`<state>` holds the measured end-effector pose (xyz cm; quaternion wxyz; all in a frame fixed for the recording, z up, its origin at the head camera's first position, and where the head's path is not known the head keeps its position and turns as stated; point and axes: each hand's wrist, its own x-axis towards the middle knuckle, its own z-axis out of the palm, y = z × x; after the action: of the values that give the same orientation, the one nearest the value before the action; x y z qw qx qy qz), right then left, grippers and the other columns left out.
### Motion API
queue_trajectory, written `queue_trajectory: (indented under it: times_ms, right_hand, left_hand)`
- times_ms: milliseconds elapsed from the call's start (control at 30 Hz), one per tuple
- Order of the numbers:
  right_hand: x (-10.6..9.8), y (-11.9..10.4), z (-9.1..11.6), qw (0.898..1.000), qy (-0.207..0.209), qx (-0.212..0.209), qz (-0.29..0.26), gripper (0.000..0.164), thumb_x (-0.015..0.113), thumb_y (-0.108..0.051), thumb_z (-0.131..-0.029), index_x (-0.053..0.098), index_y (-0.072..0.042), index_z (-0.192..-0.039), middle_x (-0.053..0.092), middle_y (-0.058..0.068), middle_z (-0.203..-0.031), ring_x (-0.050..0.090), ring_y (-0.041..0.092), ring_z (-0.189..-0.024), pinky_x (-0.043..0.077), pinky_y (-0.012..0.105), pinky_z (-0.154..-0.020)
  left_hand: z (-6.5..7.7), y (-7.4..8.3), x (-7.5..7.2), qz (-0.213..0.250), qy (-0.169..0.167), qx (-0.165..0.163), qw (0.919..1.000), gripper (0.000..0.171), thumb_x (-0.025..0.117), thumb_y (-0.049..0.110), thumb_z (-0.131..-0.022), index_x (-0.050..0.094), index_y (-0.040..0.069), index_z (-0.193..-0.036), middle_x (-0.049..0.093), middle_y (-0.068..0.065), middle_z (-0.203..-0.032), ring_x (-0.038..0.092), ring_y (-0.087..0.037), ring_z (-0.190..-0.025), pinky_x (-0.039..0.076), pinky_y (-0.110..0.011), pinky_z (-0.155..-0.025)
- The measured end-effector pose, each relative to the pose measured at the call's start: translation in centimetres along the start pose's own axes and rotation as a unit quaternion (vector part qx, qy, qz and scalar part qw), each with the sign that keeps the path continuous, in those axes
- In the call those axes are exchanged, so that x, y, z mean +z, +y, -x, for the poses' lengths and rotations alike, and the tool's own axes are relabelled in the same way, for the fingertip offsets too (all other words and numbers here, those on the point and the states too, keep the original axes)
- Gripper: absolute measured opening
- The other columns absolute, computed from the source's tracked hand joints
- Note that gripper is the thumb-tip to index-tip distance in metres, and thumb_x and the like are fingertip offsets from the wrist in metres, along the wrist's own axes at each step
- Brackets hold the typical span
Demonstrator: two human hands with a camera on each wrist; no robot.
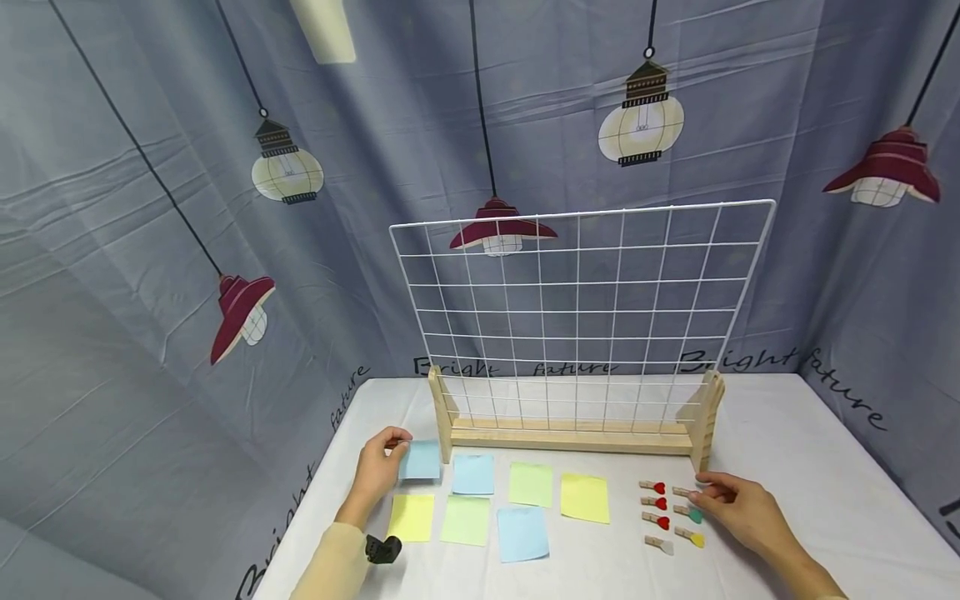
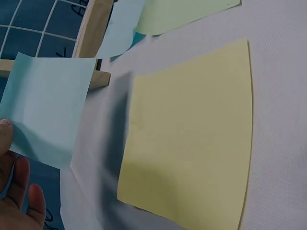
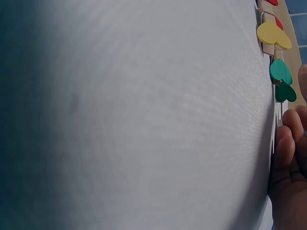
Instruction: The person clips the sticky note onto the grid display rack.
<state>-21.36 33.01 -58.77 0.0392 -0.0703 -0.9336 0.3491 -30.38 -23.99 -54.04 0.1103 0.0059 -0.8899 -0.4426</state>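
Note:
In the head view, my left hand [image 1: 377,467] holds a light blue sticky note [image 1: 420,461] by its left edge, beside the rack's left foot. The left wrist view shows this blue note [image 2: 50,108] pinched at its edge, above the table, with a yellow note [image 2: 189,139] lying close by. My right hand [image 1: 742,510] is at the top clothespin [image 1: 682,492] of the right column, its fingers covering the far end. Green heart clothespins [image 3: 281,72] show near those fingertips in the right wrist view. Whether the fingers grip one is unclear.
A white wire grid [image 1: 577,308] stands in a wooden base [image 1: 570,437] at the back. Blue, green [image 1: 531,484] and yellow notes lie in rows before it. To their right are clothespins with red [image 1: 660,503], yellow [image 1: 698,540] and white hearts. Curtains surround the table.

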Motion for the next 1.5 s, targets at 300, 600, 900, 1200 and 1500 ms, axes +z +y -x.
queue_trajectory:
  times_ms: [300,600,900,1200,1500]
  right_hand:
    - [-0.1,-0.2,-0.1,1.000,-0.011,0.004,0.005,0.056,0.080,-0.035,-0.090,0.068,0.008,-0.123,0.071,0.003,-0.090,0.058,0.015,-0.080,0.046,0.026,-0.066]
    - [0.1,-0.2,0.0,1.000,-0.019,-0.007,0.022,0.041,0.079,-0.028,-0.090,0.074,0.004,-0.115,0.074,0.023,-0.112,0.063,0.017,-0.083,0.050,0.031,-0.069]
    - [0.0,-0.3,0.0,0.999,-0.016,-0.009,0.028,0.031,0.080,-0.026,-0.089,0.078,-0.002,-0.109,0.076,0.021,-0.110,0.069,0.026,-0.091,0.055,0.051,-0.080]
    - [0.2,-0.4,0.0,1.000,-0.012,-0.001,0.026,0.023,0.081,-0.023,-0.088,0.079,-0.004,-0.102,0.077,0.010,-0.098,0.064,0.016,-0.083,0.049,0.034,-0.071]
    - [0.1,-0.4,0.1,1.000,0.000,0.006,0.012,0.020,0.080,-0.022,-0.089,0.079,-0.005,-0.101,0.077,0.013,-0.099,0.066,0.022,-0.086,0.053,0.041,-0.074]
  left_hand:
    - [0.4,1.5,-0.5,0.018,-0.002,0.023,0.9996,0.010,0.066,0.009,-0.100,0.073,0.015,-0.104,0.072,-0.002,-0.104,0.062,-0.020,-0.103,0.045,-0.035,-0.086]
    - [0.8,2.8,-0.3,0.037,-0.012,0.046,0.9982,0.009,0.067,0.008,-0.099,0.073,0.013,-0.103,0.073,-0.001,-0.103,0.062,-0.019,-0.100,0.046,-0.032,-0.082]
    - [1.1,4.1,0.8,0.037,-0.019,0.069,0.9968,0.012,0.068,0.008,-0.098,0.073,0.018,-0.101,0.073,0.002,-0.100,0.062,-0.016,-0.098,0.049,-0.030,-0.080]
    - [1.1,5.9,2.4,0.064,-0.041,0.101,0.9920,0.011,0.069,0.010,-0.098,0.075,0.011,-0.107,0.075,-0.002,-0.104,0.063,-0.018,-0.098,0.048,-0.026,-0.078]
    - [1.0,7.1,3.9,0.071,-0.052,0.108,0.9902,0.015,0.070,0.009,-0.097,0.078,0.016,-0.108,0.075,-0.001,-0.115,0.065,-0.018,-0.100,0.051,-0.026,-0.080]
